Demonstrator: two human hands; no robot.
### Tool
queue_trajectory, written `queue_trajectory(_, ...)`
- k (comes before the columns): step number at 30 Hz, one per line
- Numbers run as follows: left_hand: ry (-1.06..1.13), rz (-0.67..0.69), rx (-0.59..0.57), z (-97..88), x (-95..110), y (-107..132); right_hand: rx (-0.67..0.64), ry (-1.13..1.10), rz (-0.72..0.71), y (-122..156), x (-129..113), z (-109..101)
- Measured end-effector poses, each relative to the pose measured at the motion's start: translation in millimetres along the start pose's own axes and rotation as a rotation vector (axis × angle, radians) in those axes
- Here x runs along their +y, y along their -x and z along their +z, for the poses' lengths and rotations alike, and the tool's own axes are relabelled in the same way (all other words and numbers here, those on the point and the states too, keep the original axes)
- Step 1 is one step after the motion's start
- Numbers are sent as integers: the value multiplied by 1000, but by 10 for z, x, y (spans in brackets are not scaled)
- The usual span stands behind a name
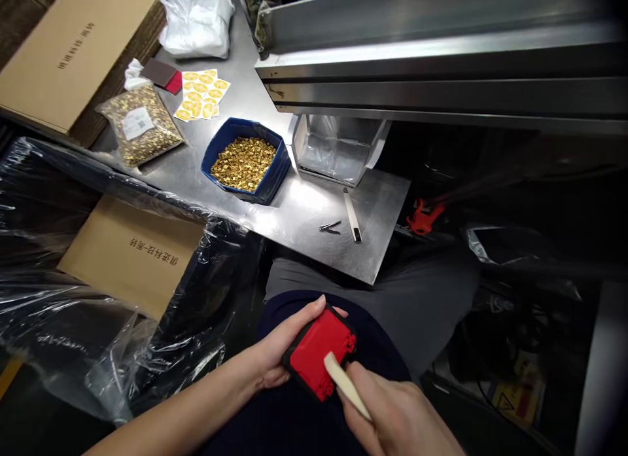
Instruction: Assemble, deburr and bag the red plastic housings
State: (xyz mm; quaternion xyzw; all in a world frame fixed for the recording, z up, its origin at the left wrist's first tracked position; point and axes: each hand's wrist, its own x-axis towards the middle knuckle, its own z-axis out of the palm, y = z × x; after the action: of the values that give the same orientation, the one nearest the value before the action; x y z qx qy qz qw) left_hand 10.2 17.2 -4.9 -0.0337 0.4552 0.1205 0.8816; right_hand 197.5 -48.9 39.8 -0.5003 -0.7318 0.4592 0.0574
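Note:
Over my lap, my left hand [275, 351] is closed around a small red and black plastic block [320, 352], fingers wrapped over its top edge. My right hand [397, 420] grips a pale cream stick-like tool [346, 384], whose tip rests on the red face of the block. A blue bin [271, 175] full of small gold-coloured parts [244, 163] stands on the steel table [314, 210] ahead.
A clear bag of gold parts [140, 123], yellow sticker sheets [202, 93], a white bag [196, 21], a clear plastic tray [336, 148], tweezers [330, 226] and a white pen-like tool [352, 214] lie on the table. Cardboard boxes [130, 253] and black plastic wrap sit left. A steel machine housing [441, 57] overhangs right.

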Motion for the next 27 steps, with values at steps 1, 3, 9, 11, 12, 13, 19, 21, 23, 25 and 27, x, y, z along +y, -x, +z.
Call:
queue_trajectory(1, 2, -7, 12, 5, -4, -1, 8, 5, -3, 0, 3, -6)
queue_trajectory(3, 11, -23, 33, 12, -12, -2, 12, 4, 20, 1, 10, -20)
queue_trajectory(9, 10, -24, 42, -13, -24, 2, -38, -15, 19, -9, 22, -23)
queue_trajectory(11, 21, -30, 47, -36, -25, 7, -7, -31, 49, -18, 25, -5)
queue_trajectory(12, 29, -35, 52, -49, -24, 10, 3, -34, 66, -22, 26, 4)
queue_trajectory(13, 32, -37, 54, -62, -23, 13, -9, -35, 73, -26, 27, 11)
queue_trajectory(19, 86, -20, 24, -135, -15, 32, -70, -67, 91, -65, 11, 16)
queue_trajectory(21, 107, -9, 16, -152, -15, 37, -100, -67, 104, -83, -5, 6)
queue_trajectory(23, 105, 1, -5, -161, -15, 38, -128, -53, 98, -107, -24, -2)
queue_trajectory(25, 107, -8, -2, -164, -12, 36, -113, -52, 103, -129, -40, -5)
queue_trajectory(27, 118, -26, 18, -163, -5, 35, -88, -47, 131, -135, -51, 3)
